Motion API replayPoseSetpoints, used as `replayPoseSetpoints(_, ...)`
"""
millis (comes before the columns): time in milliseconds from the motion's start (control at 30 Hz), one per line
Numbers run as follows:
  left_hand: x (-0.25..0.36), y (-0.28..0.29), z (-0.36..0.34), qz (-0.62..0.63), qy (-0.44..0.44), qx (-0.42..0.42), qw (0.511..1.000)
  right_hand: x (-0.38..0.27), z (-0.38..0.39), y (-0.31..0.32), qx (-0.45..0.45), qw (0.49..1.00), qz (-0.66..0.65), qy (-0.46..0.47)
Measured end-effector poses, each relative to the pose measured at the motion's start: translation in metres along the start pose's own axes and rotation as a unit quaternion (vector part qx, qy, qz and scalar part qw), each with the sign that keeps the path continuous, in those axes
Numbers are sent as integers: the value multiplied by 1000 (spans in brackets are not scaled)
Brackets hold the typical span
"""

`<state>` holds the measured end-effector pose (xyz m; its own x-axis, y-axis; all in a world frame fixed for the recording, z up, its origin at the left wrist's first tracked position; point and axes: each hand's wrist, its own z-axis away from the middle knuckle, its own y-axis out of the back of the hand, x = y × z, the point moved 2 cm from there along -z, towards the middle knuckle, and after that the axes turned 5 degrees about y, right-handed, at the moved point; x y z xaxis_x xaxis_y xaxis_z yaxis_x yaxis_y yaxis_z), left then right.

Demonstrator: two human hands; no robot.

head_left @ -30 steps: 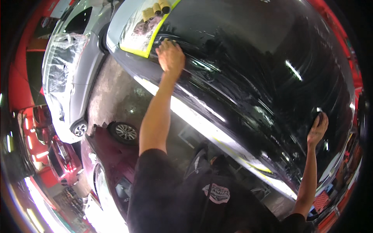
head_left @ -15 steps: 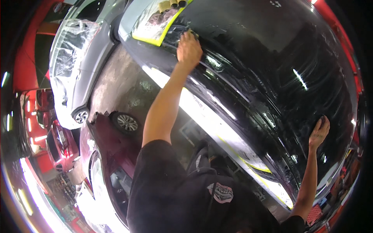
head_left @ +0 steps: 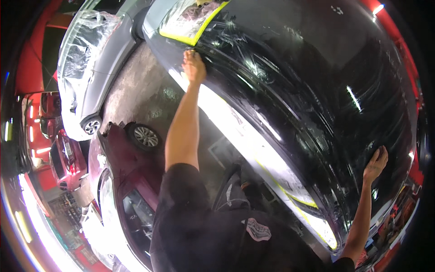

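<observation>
The glossy black hood (head_left: 312, 41) of a car spreads before me, streaked with whitish smears. My left hand (head_left: 194, 68) presses its fingertips on the car's front edge, just below a headlight (head_left: 183, 20) masked with clear film and yellow tape (head_left: 195, 36). Under those fingers shows a small dark thing, mostly hidden, whose kind I cannot make out. My right hand (head_left: 376, 164) lies flat on the right part of the hood, fingers stretched out, with nothing visible in it.
Along the car's front runs a brightly lit strip (head_left: 240, 131); another yellow-taped patch (head_left: 303, 199) is nearer me. A maroon car (head_left: 131, 156) stands at left, close behind my left arm. Farther off is a grey car (head_left: 108, 54) with plastic film over its glass.
My left hand has slid left and slightly nearer, off the hood's smeared part to the front edge below the headlight. My right hand has shifted a little nearer, and the view has moved slightly.
</observation>
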<state>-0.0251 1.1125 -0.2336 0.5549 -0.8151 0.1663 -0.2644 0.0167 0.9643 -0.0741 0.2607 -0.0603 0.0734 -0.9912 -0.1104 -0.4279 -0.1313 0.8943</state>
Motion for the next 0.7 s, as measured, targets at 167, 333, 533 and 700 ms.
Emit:
replayPoseSetpoints(167,152,66,203,255,-94,36,962,10,7,16,2,999,21,-25)
replayPoseSetpoints(333,48,23,92,315,-94,100,939,10,-10,-6,-1,1000,15,26)
replayPoseSetpoints(533,59,46,75,95,-61,195,974,-1,-10,-1,-11,1000,1,6)
replayPoseSetpoints(700,173,107,245,406,-142,17,902,23,2,12,-11,999,48,22)
